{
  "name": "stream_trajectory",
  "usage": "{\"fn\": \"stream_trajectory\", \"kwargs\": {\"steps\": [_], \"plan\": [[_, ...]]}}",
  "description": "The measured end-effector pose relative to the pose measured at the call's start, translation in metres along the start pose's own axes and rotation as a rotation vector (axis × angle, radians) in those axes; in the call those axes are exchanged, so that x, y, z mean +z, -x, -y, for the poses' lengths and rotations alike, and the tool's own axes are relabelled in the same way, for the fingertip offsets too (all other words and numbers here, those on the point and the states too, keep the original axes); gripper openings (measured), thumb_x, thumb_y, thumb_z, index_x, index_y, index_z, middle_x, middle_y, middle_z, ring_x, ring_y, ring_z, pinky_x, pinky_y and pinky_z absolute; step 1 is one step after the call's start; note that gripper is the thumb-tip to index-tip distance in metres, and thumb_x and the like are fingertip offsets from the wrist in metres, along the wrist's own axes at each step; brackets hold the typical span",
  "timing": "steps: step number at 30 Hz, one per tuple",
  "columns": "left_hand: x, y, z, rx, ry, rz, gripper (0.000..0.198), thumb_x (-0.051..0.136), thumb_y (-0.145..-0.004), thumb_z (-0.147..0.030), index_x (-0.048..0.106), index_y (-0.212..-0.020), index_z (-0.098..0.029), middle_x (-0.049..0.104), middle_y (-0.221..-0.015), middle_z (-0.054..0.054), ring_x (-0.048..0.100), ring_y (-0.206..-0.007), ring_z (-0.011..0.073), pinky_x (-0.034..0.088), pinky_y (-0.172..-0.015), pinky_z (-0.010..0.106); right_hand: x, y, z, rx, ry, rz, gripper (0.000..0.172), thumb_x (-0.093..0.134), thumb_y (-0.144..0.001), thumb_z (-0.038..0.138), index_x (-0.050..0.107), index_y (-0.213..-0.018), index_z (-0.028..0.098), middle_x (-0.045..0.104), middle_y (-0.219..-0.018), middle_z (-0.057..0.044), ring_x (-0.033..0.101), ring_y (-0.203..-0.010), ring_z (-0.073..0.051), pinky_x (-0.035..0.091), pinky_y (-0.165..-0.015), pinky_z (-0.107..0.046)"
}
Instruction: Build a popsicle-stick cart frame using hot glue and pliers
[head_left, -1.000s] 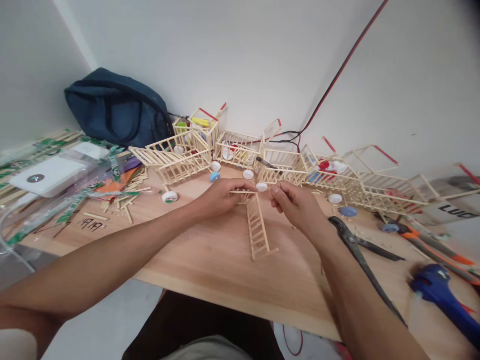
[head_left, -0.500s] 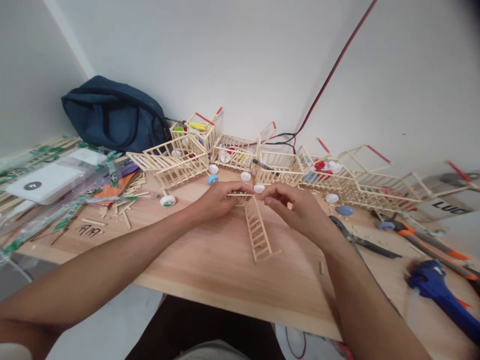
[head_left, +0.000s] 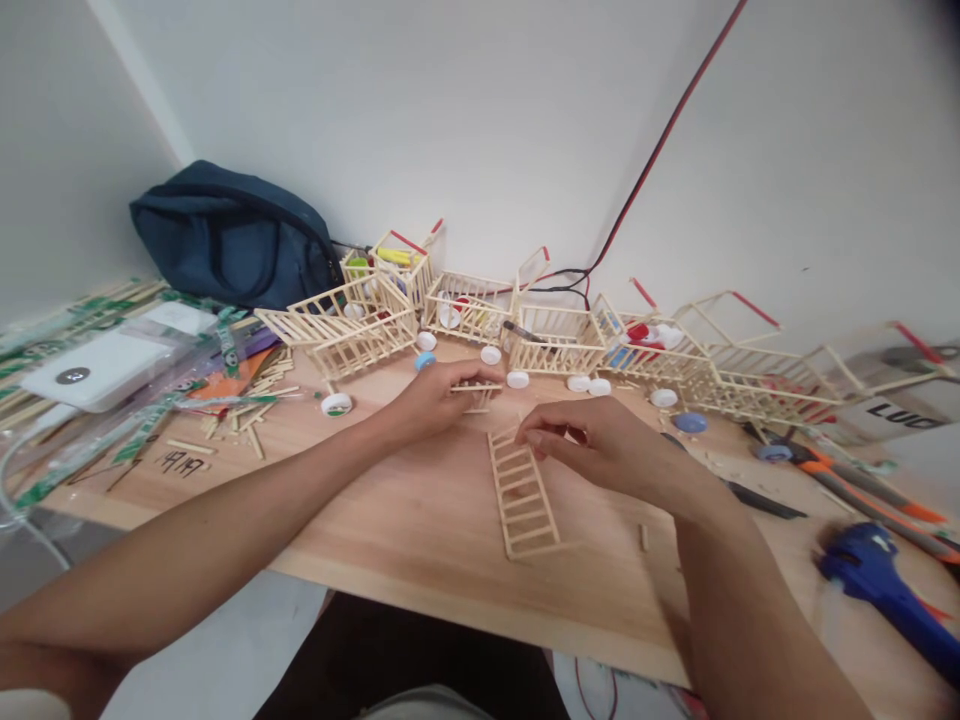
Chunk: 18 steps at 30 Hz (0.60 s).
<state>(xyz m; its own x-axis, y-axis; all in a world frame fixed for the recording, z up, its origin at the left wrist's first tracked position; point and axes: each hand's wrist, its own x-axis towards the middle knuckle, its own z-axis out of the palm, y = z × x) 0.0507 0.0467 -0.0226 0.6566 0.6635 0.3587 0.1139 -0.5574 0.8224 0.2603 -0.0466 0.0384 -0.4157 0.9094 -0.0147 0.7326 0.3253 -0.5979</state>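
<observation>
Over the wooden table, the left hand pinches a small stick piece.
The right hand, fingers drawn narrow, is at the far end of a ladder-shaped frame; from here I can't tell whether it grips. Stick carts crowd the table behind, along the wall.

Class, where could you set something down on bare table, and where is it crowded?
Bare table lies between the left forearm, the ladder-shaped frame and the front edge. Another patch lies between frame and right forearm, broken by a short stick. Crowded: along the wall, with carts; right, with pliers and a blue tool.
</observation>
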Motion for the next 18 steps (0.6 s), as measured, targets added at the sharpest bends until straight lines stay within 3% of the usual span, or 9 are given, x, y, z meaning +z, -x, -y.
{"fn": "stream_trajectory", "kwargs": {"steps": [4, 8, 12, 15, 18], "plan": [[-0.010, -0.002, 0.007, -0.153, 0.041, -0.149, 0.026, 0.059, -0.082, -0.022, 0.066, -0.105, -0.013, 0.071, -0.105, 0.010, 0.066, -0.094, 0.0192, 0.051, -0.085, 0.033, 0.001, 0.000, 0.000, 0.000, 0.019, -0.016, 0.026, 0.050, -0.089, 0.036, 0.070, -0.084, 0.021, 0.067, -0.074, -0.001, 0.054, -0.064, -0.013, 0.037, -0.059, -0.025], [-0.018, -0.004, 0.020, -0.285, -0.029, -0.123, 0.023, 0.059, -0.078, -0.020, 0.069, -0.097, -0.012, 0.073, -0.092, 0.007, 0.067, -0.080, 0.0176, 0.053, -0.076, 0.032, 0.003, -0.002, 0.001, 0.006, 0.004, -0.009, 0.026, 0.049, -0.091, 0.035, 0.071, -0.088, 0.022, 0.068, -0.075, -0.001, 0.054, -0.065, -0.013, 0.036, -0.057, -0.025], [-0.018, -0.003, 0.022, -0.238, -0.210, -0.120, 0.026, 0.060, -0.076, -0.017, 0.070, -0.100, -0.012, 0.073, -0.101, 0.009, 0.066, -0.092, 0.0210, 0.051, -0.085, 0.034, 0.006, -0.005, 0.001, 0.004, -0.025, -0.013, 0.026, 0.049, -0.091, 0.034, 0.072, -0.092, 0.022, 0.067, -0.075, -0.001, 0.054, -0.066, -0.014, 0.036, -0.057, -0.025], [-0.017, 0.001, 0.013, -0.165, -0.382, -0.097, 0.027, 0.057, -0.080, -0.018, 0.071, -0.103, -0.013, 0.072, -0.106, 0.011, 0.065, -0.096, 0.0228, 0.049, -0.088, 0.037, 0.009, -0.007, 0.000, -0.003, -0.066, -0.024, 0.026, 0.049, -0.091, 0.032, 0.072, -0.093, 0.021, 0.067, -0.077, -0.002, 0.056, -0.068, -0.014, 0.038, -0.059, -0.025], [-0.018, 0.006, 0.000, -0.032, -0.507, -0.157, 0.022, 0.055, -0.083, -0.019, 0.072, -0.097, -0.014, 0.072, -0.102, 0.011, 0.062, -0.098, 0.0230, 0.046, -0.092, 0.040, 0.013, -0.010, -0.001, -0.022, -0.143, -0.033, 0.024, 0.049, -0.090, 0.030, 0.071, -0.092, 0.021, 0.067, -0.078, -0.002, 0.057, -0.069, -0.013, 0.041, -0.062, -0.025]]}}
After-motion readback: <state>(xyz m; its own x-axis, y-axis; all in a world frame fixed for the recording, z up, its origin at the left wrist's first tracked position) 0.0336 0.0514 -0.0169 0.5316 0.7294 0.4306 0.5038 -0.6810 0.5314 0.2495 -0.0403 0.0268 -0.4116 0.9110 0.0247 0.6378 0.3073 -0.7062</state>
